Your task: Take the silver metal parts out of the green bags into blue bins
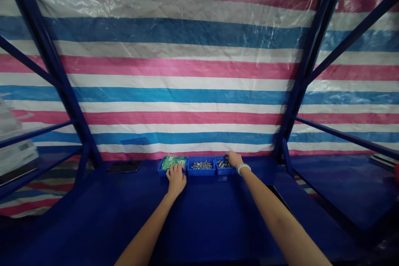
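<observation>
Three small blue bins stand side by side at the back of the blue table. Green and clear plastic packets (173, 161) fill the left bin (162, 172); my left hand (176, 178) rests at its front right edge, fingers curled over the packets, and what they hold, if anything, is hidden. Small silvery metal parts (202, 165) lie in the middle bin (202, 172). At the right bin (222, 171), which holds similar metal parts (222, 164), my right hand (234, 160) reaches over the right side with bent fingers. Its fingertips are too small to read clearly. A beaded bracelet circles that wrist.
A dark flat device (124, 167) lies on the blue table (199, 220) at the left. Another dark flat object (280, 198) is partly behind my right forearm. Blue frame posts (73, 104) rise on both sides, before a striped plastic sheet (187, 95).
</observation>
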The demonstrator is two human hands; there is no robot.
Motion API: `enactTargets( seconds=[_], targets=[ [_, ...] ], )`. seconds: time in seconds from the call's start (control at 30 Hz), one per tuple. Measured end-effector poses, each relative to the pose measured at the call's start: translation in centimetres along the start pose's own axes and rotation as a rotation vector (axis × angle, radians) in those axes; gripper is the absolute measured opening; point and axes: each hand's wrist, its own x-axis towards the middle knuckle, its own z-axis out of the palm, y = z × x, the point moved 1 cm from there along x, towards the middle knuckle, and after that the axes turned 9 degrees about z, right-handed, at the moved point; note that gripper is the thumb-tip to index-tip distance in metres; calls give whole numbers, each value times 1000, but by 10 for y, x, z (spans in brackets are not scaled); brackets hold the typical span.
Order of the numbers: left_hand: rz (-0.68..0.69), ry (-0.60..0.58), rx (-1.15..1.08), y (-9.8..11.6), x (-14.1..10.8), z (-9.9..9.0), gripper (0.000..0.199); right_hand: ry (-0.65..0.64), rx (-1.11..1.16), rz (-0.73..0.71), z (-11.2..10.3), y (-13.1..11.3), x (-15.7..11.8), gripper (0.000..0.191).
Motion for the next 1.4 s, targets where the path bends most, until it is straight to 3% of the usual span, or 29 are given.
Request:
enactTargets(
  seconds=[0.43,0.57,0.67,0.83,0.93,1.03,1.13,1.23,1.4],
  targets=[
    [-12,9,-6,15,-4,-8,33,-41,16,-40,-3,14,12,26],
    [42,76,-33,32,-11,-20,37,-29,43,-61,-15,27,4,23],
    [264,75,-220,64,-23,-27,32,10,65,-74,-31,42,-8,18],
    [759,-279,-543,131,-52,-26,24,97,89,-135,-68,50,-34,14],
    [928,-404,-669,157,-61,-21,33,151,98,-200,-83,33,-53,14],
    [1029,-452,-730,165,-62,-16,42,184,117,-279,-82,2,-78,12],
    [1036,-481,-741,161,-62,-13,41,214,156,-371,-65,-32,-105,10],
    [1027,-487,-731,157,-66,-10,41,347,311,-560,-42,-61,-126,6],
    [1019,-479,-581,159,-73,-1,36,540,392,-721,-13,-88,-136,10]
  ],
)
